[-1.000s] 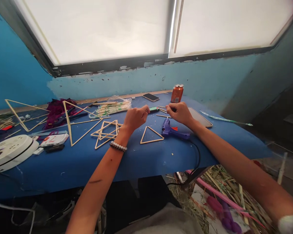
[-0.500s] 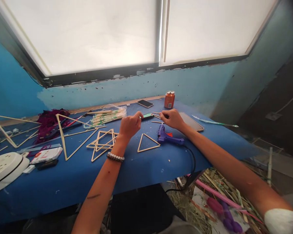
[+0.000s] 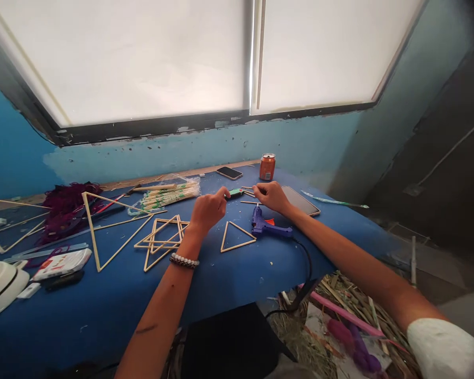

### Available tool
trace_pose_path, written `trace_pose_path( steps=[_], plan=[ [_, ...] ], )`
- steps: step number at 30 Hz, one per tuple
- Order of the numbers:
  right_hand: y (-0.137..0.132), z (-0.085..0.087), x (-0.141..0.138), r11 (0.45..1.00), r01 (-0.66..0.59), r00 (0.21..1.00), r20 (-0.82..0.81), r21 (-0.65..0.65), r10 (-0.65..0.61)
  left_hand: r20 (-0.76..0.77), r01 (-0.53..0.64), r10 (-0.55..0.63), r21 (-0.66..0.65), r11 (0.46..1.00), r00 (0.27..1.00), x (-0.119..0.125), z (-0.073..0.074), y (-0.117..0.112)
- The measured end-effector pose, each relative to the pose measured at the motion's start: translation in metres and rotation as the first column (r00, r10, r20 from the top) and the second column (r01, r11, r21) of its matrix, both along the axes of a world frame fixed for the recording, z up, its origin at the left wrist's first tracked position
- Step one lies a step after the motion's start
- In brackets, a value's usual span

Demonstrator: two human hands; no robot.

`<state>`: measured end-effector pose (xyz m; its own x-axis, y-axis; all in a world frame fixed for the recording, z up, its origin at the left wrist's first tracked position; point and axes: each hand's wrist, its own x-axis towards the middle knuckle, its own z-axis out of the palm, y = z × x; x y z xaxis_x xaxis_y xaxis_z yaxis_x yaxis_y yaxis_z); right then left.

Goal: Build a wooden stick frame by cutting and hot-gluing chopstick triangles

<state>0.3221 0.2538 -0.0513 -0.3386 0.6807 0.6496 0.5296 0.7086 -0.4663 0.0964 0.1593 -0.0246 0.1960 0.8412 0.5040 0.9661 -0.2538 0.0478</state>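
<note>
While the left hand (image 3: 208, 211) grips a green tool (image 3: 234, 193), the right hand (image 3: 273, 197) apparently pinches a thin stick (image 3: 247, 188).

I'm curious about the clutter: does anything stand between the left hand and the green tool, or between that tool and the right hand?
Nothing visible stands between the left hand and green tool: they meet at its left end. Between that and the right hand, thin sticks show in the gap.

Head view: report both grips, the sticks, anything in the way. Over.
Left grip at the green tool, hold unclear. Right grip at the short sticks, hold unclear. Possible obstacle: purple glue gun, just in front of right grip.
</note>
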Motion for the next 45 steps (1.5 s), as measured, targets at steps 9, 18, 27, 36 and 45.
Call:
trace_pose_path(
  steps=[9,18,27,36,45],
  plan=[
    [0.004,0.003,-0.003,0.973,-0.131,0.954,-0.292,-0.191,0.071,0.009,-0.013,0.012,0.058,0.998,1.0,-0.004,0.001,-0.003],
    [0.012,0.011,0.002,0.78,-0.408,0.799,-0.599,-0.475,0.053,0.028,-0.018,0.016,0.076,0.997,0.999,-0.005,-0.002,0.001],
    [0.009,0.012,0.004,0.726,-0.476,0.719,-0.695,-0.496,-0.002,0.039,-0.019,0.015,0.086,0.996,0.999,-0.006,-0.002,0.003],
    [0.013,0.008,0.002,0.78,-0.422,0.739,-0.673,-0.461,0.003,0.038,-0.034,0.031,0.068,0.997,0.999,-0.008,-0.005,0.006],
    [0.015,0.0,-0.003,0.853,-0.337,0.819,-0.57,-0.399,0.056,0.053,-0.017,0.015,0.035,0.999,0.999,-0.009,-0.006,0.005]
  ],
)
